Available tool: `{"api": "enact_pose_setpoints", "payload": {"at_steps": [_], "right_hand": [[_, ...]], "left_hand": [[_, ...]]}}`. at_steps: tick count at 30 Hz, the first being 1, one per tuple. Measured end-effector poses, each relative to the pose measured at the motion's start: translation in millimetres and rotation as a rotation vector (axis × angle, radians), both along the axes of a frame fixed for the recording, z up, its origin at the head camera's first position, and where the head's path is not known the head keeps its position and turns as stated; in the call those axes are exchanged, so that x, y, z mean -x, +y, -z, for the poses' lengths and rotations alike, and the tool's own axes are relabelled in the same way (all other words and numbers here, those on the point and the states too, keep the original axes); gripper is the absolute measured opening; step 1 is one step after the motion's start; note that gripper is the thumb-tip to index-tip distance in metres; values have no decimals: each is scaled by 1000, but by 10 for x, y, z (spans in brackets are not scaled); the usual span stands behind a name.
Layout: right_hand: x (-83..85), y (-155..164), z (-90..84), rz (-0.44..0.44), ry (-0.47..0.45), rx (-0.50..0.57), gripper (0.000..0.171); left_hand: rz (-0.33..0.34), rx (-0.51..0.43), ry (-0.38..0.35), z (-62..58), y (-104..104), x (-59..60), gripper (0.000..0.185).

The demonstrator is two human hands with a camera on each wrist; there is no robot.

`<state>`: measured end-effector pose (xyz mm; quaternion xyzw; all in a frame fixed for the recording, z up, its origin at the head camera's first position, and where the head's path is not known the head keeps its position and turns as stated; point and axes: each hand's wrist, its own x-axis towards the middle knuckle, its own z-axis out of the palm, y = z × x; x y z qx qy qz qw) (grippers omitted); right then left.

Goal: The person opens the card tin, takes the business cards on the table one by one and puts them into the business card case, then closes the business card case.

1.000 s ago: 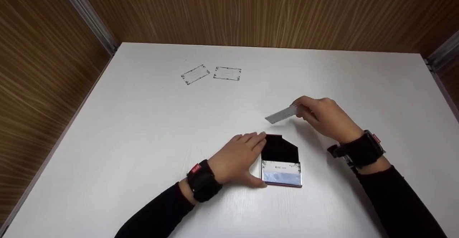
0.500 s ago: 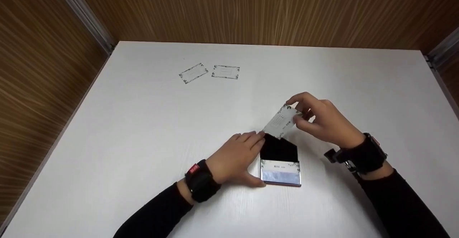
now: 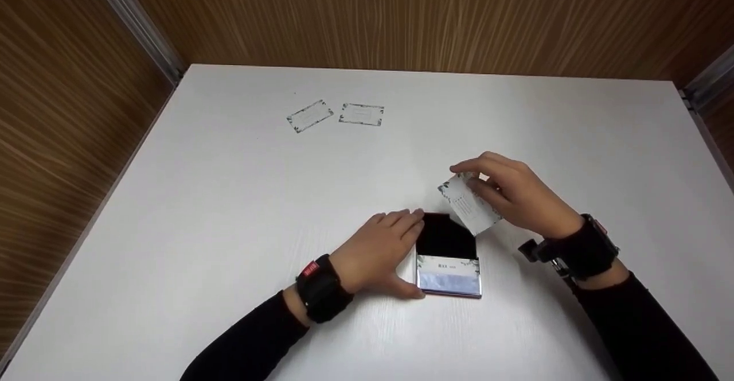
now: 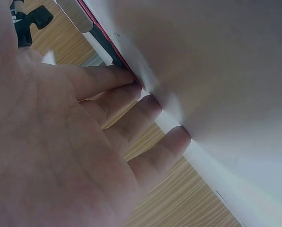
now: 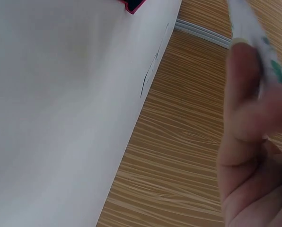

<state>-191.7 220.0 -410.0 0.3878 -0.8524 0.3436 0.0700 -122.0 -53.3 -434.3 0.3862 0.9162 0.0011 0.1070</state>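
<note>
The table (image 3: 229,209) bears two loose cards (image 3: 310,116) (image 3: 361,115); left hand (image 3: 378,255), outstretched, touches one case (image 3: 446,242), right hand (image 3: 516,194) pinches another card (image 3: 471,212).

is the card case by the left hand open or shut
Open: the card case shows its black inside, and a printed card is visible at its near end.

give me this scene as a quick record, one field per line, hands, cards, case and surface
right hand: pinches a held card
held card: tilted, leafy print; overlaps case's far right corner in head view, contact unclear
left hand: touches case's left side
case: open, black lining, printed card in near part
left loose card: flat, slanted
right loose card: flat, nearly straight
surface: white table
</note>
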Motion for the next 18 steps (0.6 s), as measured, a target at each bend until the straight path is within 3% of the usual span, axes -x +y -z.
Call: {"api": "enact_pose_setpoints", "payload": {"at_steps": [6,14,18], "right_hand": [[-3,-7,-10,-44,-39,30,22],[-63,-26,-45,-138,-196,-59,47],[-103,-48,-63,-199,-307,-128,48]], "left_hand": [[4,14,13,5,6,4,117],[-4,13,-3,-18,7,1,117],[-9,3,-6,-23,12,-3,118]]}}
